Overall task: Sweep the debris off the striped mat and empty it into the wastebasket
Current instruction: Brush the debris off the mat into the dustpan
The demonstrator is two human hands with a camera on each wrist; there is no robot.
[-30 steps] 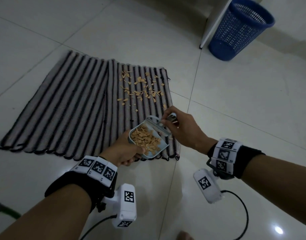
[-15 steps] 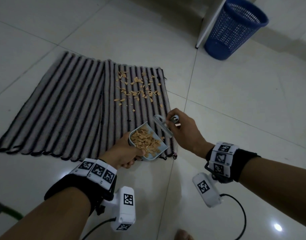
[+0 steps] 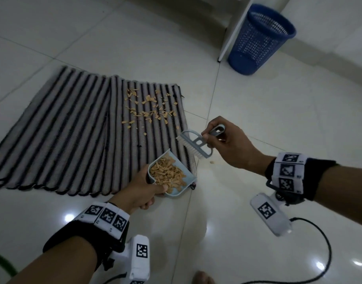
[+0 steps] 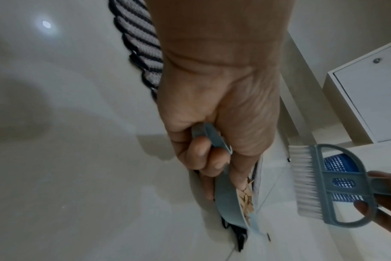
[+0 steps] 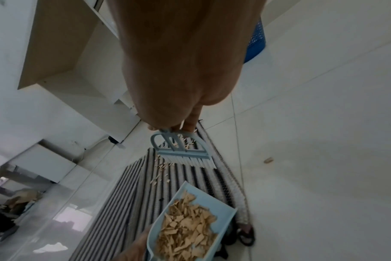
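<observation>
The striped mat (image 3: pixel 69 136) lies on the tiled floor, with tan debris chips (image 3: pixel 149 111) scattered on its right part. My left hand (image 3: pixel 143 191) grips the handle of a light blue dustpan (image 3: pixel 176 189) heaped with chips (image 5: pixel 185 234), held over the mat's near right corner. My right hand (image 3: pixel 229 144) pinches the handle of a small grey-blue brush (image 3: pixel 196 146) lifted above the mat's right edge, white bristles (image 4: pixel 301 180) pointing left. The blue mesh wastebasket (image 3: pixel 258 37) stands at the far right.
A white cabinet panel (image 3: pixel 233 27) stands beside the wastebasket. One loose chip (image 3: pixel 211 162) lies on the floor tile right of the mat. Bare glossy tiles (image 3: pixel 278 119) stretch between the mat and the wastebasket. A toe (image 3: pixel 202 278) shows at the bottom edge.
My right hand has raised the brush up and away from the dustpan to the right. The dustpan has dropped slightly toward me, still full.
</observation>
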